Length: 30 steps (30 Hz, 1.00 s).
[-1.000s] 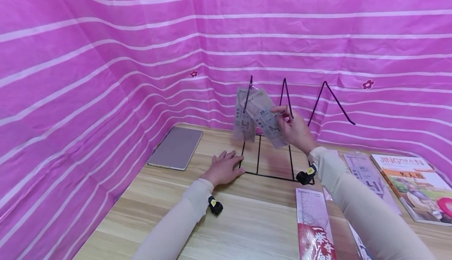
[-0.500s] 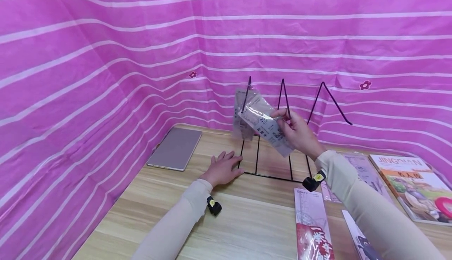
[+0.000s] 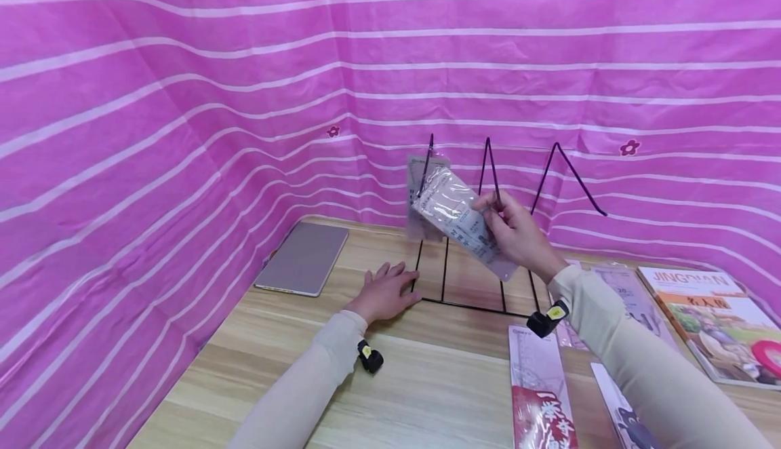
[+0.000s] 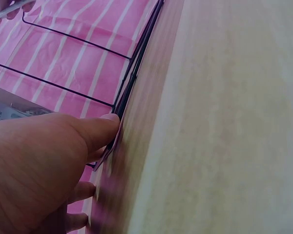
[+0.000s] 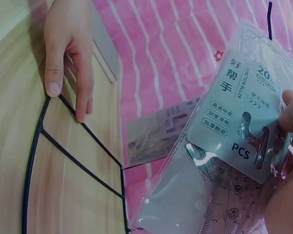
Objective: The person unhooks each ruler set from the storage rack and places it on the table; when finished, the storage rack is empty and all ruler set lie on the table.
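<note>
My right hand [image 3: 515, 228] pinches a clear ruler-set packet [image 3: 460, 215] by its side, holding it tilted at the front end of the left arm of a black wire rack [image 3: 470, 308]. Whether that arm passes through the packet's hole, I cannot tell. Up close, the right wrist view shows the packet's printed card [image 5: 234, 107] and transparent rulers [image 5: 229, 207]. Behind it, a second packet [image 3: 421, 222] hangs on the same arm. My left hand [image 3: 383, 293] lies on the table, fingers spread, its thumb [image 4: 100, 131] touching the rack's base at the left front corner.
A grey notebook [image 3: 303, 257] lies at the back left. To the right are a red-and-white ruler packet [image 3: 539, 388], a partly covered booklet [image 3: 625, 408], another ruler packet [image 3: 631, 296] and a magazine [image 3: 710, 323]. Pink striped cloth [image 3: 244, 96] surrounds the table.
My right hand has drawn the packet forward and down along the rack's left arm, tilting it further. The left hand has stayed in place.
</note>
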Tool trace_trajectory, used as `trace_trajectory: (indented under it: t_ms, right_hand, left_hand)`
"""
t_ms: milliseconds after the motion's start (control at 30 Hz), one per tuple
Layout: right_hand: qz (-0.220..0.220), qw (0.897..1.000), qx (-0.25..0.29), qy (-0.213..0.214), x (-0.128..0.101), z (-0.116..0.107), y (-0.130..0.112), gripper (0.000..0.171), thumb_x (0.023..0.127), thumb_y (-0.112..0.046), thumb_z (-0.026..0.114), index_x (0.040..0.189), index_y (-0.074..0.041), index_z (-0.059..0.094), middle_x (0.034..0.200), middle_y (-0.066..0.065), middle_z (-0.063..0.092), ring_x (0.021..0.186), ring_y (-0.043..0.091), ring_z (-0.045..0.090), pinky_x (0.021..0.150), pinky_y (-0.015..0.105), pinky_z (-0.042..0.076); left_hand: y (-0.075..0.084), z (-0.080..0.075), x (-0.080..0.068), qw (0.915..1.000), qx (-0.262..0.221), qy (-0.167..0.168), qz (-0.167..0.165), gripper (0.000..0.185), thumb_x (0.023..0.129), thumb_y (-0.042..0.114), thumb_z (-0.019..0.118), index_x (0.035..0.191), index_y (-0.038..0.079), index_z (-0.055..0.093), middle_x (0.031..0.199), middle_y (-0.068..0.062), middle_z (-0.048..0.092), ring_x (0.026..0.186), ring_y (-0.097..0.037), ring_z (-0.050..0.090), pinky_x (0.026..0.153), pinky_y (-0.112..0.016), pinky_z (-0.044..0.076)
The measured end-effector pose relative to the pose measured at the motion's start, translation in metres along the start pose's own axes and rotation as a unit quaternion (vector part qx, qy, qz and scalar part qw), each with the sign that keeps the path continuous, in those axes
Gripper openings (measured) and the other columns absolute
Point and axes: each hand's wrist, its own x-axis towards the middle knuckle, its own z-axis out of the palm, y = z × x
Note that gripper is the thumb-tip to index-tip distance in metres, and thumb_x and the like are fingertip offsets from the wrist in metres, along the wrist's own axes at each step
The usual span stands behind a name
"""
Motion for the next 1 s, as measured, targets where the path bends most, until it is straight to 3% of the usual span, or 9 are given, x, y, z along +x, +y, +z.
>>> trace_trajectory:
  t_ms: [300,733,1000]
  right_hand:
    - [0.009,1.000,0.004,-0.017,-0.006,0.002,-0.004,0.018,0.112,-0.011,0.047,0.121,-0.002,0.059,0.119,0.023,0.067,0.098,0.036,0.071,0.077,0.037,0.063]
    - [-0.008,0.999,0.019,-0.026,-0.018,0.002,-0.010,0.022,0.110,-0.003,0.045,0.121,0.002,0.063,0.129,0.023,0.067,0.094,0.012,0.067,0.078,0.023,0.058]
    - [-0.006,0.999,0.033,-0.033,-0.022,0.002,-0.012,0.023,0.109,-0.002,0.044,0.122,0.002,0.063,0.129,0.024,0.067,0.098,0.011,0.069,0.082,0.024,0.061]
  left_hand:
    - [0.001,0.000,0.001,1.0000,-0.004,0.003,0.004,0.059,0.106,0.052,0.057,0.159,0.027,0.049,0.173,-0.010,0.031,0.161,-0.045,0.020,0.125,-0.076,0.011]
    - [0.000,0.000,-0.001,1.0000,-0.005,0.003,0.000,0.058,0.106,0.051,0.057,0.158,0.028,0.049,0.173,-0.010,0.030,0.161,-0.046,0.020,0.125,-0.076,0.010]
    - [0.000,0.001,0.000,0.9999,-0.005,0.007,0.005,0.058,0.106,0.051,0.057,0.157,0.026,0.050,0.173,-0.011,0.032,0.160,-0.046,0.021,0.125,-0.077,0.012]
